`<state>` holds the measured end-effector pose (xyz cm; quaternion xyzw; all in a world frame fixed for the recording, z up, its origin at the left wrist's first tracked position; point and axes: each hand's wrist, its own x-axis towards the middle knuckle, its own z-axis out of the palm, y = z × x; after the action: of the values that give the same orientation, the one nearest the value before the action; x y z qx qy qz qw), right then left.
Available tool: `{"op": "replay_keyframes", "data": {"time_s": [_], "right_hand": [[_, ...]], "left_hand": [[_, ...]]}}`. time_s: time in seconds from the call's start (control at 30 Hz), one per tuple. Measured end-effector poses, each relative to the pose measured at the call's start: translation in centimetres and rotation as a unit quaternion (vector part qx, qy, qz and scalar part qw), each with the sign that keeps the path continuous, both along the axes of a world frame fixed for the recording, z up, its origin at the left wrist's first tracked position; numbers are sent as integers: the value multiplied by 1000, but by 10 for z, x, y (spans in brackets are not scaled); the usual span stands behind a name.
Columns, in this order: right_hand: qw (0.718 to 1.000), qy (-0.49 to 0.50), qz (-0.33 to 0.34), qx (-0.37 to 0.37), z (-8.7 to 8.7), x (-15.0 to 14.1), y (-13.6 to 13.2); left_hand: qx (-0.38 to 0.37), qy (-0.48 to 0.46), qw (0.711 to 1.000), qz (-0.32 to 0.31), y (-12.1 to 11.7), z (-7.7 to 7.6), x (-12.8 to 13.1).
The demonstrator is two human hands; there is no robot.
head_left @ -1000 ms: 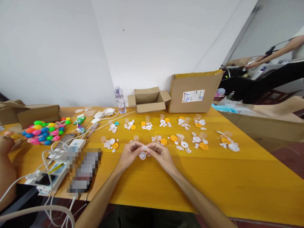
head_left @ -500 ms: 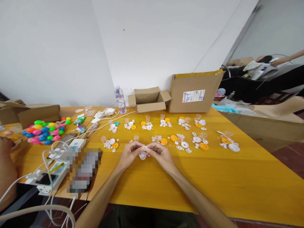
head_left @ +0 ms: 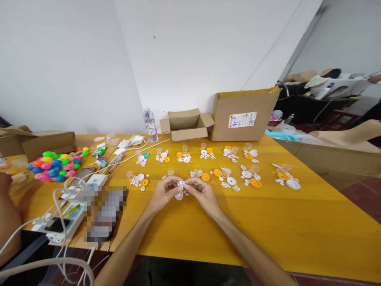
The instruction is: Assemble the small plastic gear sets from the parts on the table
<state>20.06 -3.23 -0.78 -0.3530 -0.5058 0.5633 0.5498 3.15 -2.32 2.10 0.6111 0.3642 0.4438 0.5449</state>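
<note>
My left hand [head_left: 167, 190] and my right hand [head_left: 200, 191] meet above the near middle of the table. Between their fingertips they pinch a small white plastic piece with holes [head_left: 181, 184]. Right below it sits a small round cup with a whitish inside [head_left: 178, 196], close to the left thumb; whether a finger touches it I cannot tell. Beyond my hands lie groups of small parts: orange wheels [head_left: 205, 177], white wheels [head_left: 231, 181], perforated white pieces [head_left: 236, 188] and clear cups [head_left: 226, 172].
An open cardboard box [head_left: 189, 133] and a large carton [head_left: 244, 119] stand against the wall beside a water bottle [head_left: 151, 125]. To the left are coloured balls [head_left: 55, 167], a power strip [head_left: 73, 214] with cables, and a phone [head_left: 107, 214]. Another person's arm [head_left: 7, 202] shows far left.
The perforated white piece has turned and now shows its face with the holes. My hands have barely moved. At far right, another person's hand has drawn back toward the frame edge.
</note>
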Motion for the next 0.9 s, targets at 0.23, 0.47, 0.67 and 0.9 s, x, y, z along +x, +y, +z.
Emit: {"op": "replay_keyframes", "data": {"time_s": [0.23, 0.47, 0.67, 0.9], "right_hand": [[1000, -24, 2, 1, -3, -1, -1], [980, -169, -60, 81, -2, 2, -2], [940, -274, -83, 188, -6, 2, 2], [790, -496, -75, 353, 15, -19, 20]], "left_hand": [[22, -10, 998, 57, 0, 5, -3], [41, -100, 970, 220, 5, 7, -10], [31, -138, 949, 283, 10, 5, -16], [24, -168, 942, 288, 12, 2, -18]]}}
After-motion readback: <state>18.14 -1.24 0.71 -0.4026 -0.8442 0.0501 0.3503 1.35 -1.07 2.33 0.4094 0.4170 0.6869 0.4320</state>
